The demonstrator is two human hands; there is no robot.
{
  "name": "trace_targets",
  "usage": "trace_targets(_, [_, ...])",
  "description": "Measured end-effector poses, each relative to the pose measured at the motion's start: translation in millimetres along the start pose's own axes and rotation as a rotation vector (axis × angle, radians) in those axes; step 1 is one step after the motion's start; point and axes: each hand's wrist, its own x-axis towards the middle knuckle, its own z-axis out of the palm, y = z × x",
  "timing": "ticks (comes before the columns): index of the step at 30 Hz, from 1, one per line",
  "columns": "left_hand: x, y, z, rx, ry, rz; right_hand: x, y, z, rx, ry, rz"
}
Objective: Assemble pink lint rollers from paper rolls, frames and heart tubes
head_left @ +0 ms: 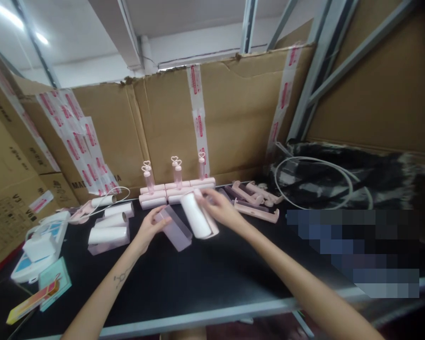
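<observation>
My left hand (153, 225) is closed around one end of a translucent lilac plastic cover (177, 231), which slants down to the right over the black table. In my right hand (214, 204) is a white roll (194, 218) with a pink holder part (212, 223) along its right side; the fingers wrap its upper end. Roll and cover are close together, and I cannot tell whether they touch. Behind them stand several pink-and-white assembled roll holders (154, 200) in a row, some with clear pink tubes topped by heart-shaped loops (177, 172).
Loose pink holder parts (257, 210) lie at the back right. White rolls (108, 234) in lilac covers sit at the left, near a white-and-blue power strip (58, 236), a teal packet (56, 283) and a yellow-orange cutter (35, 300). Cardboard walls (241, 118) enclose the black table (198, 283).
</observation>
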Motion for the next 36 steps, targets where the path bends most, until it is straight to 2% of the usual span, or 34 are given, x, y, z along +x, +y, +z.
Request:
trace_targets(2, [7,-7,-9.1,0.076,0.077,0.024,5,4,-13,0.118,0.139,0.041])
trace_targets(4, [13,-17,-15.8,0.165,0.174,0.053,8,7,-21,0.273,0.219,0.126])
trace_targets(6, [15,-22,-17.9,0.223,0.238,0.065,7,8,-20,0.379,0.184,0.184])
trace_targets(9, [8,-15,-10.5,0.286,0.307,0.175,-4,-1,-2,0.449,0.031,0.116])
trace_targets(11, [-4,-3,1.9,0.218,0.187,0.283,-15,-11,14,0.492,-0.085,0.032])
trace_targets(12, [-11,2,9.8,0.128,0.059,0.301,-21,-17,22,0.51,-0.15,0.011])
trace_targets(14, [-25,7,26.3,-0.058,-0.174,0.187,-30,-25,30,0.525,-0.276,0.025])
trace_targets(16, [-36,6,39.5,-0.158,-0.257,0.013,-33,-27,27,0.503,-0.282,0.034])
trace_targets(19, [-42,-2,47.7,-0.234,-0.235,-0.108,-30,-22,8,0.43,-0.052,-0.062])
trace_targets(21, [-40,-5,46.8,-0.261,-0.215,-0.125,-28,-20,-3,0.418,0.011,-0.093])
trace_targets(23, [-38,-5,44.0,-0.26,-0.218,-0.137,-31,-24,-8,0.412,-0.06,-0.106])
trace_targets(26, [-37,-1,41.3,-0.254,-0.237,-0.142,-39,-35,-3,0.309,-0.138,-0.221])
trace_targets(29, [-37,1,40.9,-0.236,-0.232,-0.14,-45,-42,4,0.217,-0.127,-0.308])
trace_targets(33, [-36,-5,41.0,-0.095,-0.139,-0.08,-46,-40,7,0.178,-0.096,-0.257])
trace_targets(36, [-32,-8,40.9,0.071,-0.03,0.036,-46,-38,7,0.257,-0.156,-0.172])
